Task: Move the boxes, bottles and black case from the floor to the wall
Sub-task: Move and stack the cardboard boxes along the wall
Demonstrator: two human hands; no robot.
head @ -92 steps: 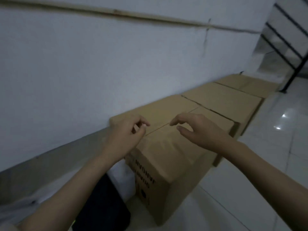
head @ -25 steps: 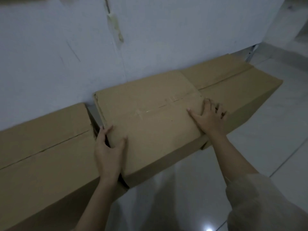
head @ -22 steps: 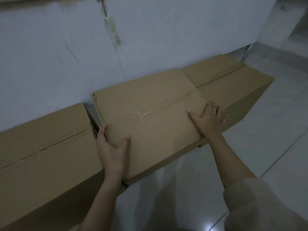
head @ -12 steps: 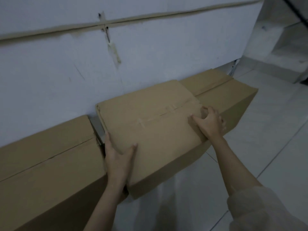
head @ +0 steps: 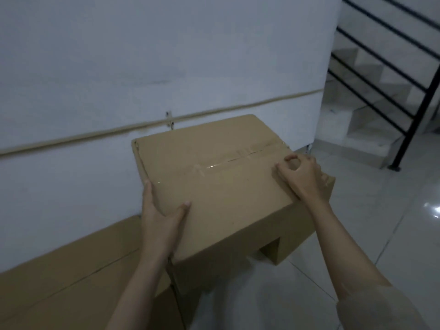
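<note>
A taped brown cardboard box (head: pixel 221 186) is raised above the row of boxes by the white wall (head: pixel 142 67), tilted slightly. My left hand (head: pixel 162 217) clamps its near left corner, thumb on top and fingers down the left side. My right hand (head: pixel 300 177) grips its right edge, with thumb and forefinger curled on the lid and the other fingers over the side. A second box (head: pixel 71 282) lies on the floor at the lower left. Part of a third box (head: pixel 273 254) shows under the held one on the right. No bottles or black case are in view.
A thin conduit (head: pixel 71 141) runs along the wall just behind the box. At the right, white stairs (head: pixel 366 129) rise behind a black railing (head: pixel 404 91). Glossy white floor tiles (head: pixel 381 234) spread to the right and in front.
The middle box has come up off the floor from between its two neighbours, held in both hands. My view has risen, and the right hand's fingers have curled tighter on the edge.
</note>
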